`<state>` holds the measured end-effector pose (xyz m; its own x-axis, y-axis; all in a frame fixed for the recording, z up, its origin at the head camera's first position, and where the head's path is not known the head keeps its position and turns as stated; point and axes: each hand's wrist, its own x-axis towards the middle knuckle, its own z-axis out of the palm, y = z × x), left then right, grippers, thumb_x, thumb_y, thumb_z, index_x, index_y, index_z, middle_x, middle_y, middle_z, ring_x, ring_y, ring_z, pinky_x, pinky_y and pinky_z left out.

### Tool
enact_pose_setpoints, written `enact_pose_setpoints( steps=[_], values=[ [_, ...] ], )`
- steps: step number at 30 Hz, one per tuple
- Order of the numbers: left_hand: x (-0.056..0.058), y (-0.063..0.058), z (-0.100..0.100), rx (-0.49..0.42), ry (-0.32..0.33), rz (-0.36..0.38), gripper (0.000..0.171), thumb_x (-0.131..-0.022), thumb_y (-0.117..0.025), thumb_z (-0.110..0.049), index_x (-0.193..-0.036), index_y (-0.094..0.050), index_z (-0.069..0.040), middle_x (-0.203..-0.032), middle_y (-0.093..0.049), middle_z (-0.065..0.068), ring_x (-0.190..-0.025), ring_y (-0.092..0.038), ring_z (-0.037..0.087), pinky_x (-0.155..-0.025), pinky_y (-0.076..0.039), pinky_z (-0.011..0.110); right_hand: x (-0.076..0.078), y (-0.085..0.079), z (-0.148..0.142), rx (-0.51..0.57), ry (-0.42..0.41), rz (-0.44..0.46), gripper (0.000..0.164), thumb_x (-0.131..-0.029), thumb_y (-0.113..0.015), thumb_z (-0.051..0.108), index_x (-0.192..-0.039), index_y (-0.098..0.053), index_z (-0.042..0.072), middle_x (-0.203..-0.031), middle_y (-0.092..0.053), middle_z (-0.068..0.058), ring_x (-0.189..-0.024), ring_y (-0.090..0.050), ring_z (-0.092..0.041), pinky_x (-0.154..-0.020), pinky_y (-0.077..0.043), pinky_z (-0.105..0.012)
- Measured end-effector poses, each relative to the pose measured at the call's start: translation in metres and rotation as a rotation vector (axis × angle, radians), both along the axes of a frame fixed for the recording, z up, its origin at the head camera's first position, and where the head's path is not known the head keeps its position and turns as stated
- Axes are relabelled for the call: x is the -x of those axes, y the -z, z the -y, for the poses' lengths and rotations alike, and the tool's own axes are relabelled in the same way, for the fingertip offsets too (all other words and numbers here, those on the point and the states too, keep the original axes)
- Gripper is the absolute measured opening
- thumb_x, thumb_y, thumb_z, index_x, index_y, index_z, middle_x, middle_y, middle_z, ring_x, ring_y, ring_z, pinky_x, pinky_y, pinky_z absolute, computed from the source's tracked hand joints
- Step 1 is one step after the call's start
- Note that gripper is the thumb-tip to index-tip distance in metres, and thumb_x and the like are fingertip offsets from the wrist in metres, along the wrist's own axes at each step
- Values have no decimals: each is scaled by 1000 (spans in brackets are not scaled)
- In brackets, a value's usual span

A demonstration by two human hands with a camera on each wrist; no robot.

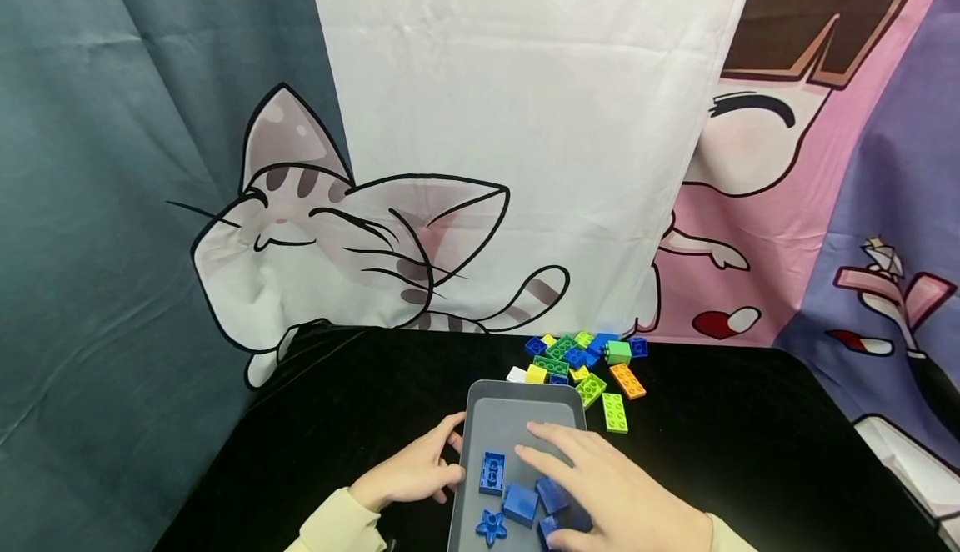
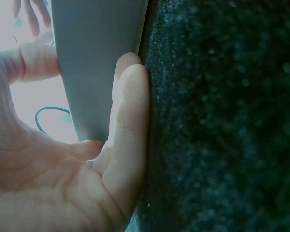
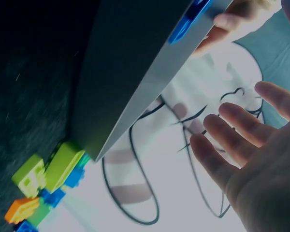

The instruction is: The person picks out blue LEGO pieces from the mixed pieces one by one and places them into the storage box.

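A grey rectangular tray [image 1: 502, 410] stands on the black cloth. In it lie several blue blocks, among them a studless-looking block [image 1: 520, 504], an open-sided block [image 1: 492, 474] and a blue star-shaped piece [image 1: 491, 527]. At the tray's left side, my left hand [image 1: 420, 464] holds it; the thumb meets the rim and the other fingers lie along the outer wall [image 2: 92, 72]. Over the tray's right half, my right hand [image 1: 607, 485] hovers with fingers spread, partly covering more blue blocks [image 1: 552, 495]. Nothing shows between its fingers in the right wrist view.
Beyond the tray is a loose pile of colored building blocks [image 1: 577, 357], with a lime block [image 1: 614, 413] and an orange block [image 1: 627, 381] at its right side. A printed cat curtain [image 1: 480, 135] hangs behind the black-covered table [image 1: 720, 427].
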<state>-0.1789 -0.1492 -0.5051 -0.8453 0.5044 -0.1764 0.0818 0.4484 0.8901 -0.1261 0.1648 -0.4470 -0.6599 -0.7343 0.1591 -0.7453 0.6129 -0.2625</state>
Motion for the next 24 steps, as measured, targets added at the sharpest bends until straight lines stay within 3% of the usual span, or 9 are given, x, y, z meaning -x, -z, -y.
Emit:
enact_pose_setpoints(
  steps=[5,11,16,24],
  values=[
    [0,0,0,-4,2,-3,84,-84,-62,-17,-158,-24,-13,-117,-51,10,-69,-67,20,-56,-56,37,18,2,-14,14,31,-140,85,-84,-56,68,-158,-26,39,-162,-26,7,-140,-38,-16,-102,-45,-53],
    [0,1,0,-6,5,-8,84,-84,-62,-17,-158,-24,-14,-117,-51,11,-69,-67,20,-56,-56,37,43,5,-30,48,88,-230,84,-83,-61,65,-156,-37,30,-158,-36,-3,-137,-43,-21,-102,-45,-53],
    [0,1,0,-2,4,-5,83,-84,-62,-17,-158,-24,-13,-117,-51,11,-69,-67,20,-56,-56,37,61,9,-44,54,167,-267,85,-80,-65,64,-152,-46,24,-153,-43,-6,-131,-50,-23,-101,-47,-50],
    [0,1,0,-9,6,3,84,-84,-62,-17,-158,-24,-13,-116,-50,11,-69,-67,20,-56,-56,36,90,18,-63,62,235,-270,84,-76,-74,55,-148,-52,18,-149,-47,-13,-125,-54,-32,-100,-45,-57]
  ],
)
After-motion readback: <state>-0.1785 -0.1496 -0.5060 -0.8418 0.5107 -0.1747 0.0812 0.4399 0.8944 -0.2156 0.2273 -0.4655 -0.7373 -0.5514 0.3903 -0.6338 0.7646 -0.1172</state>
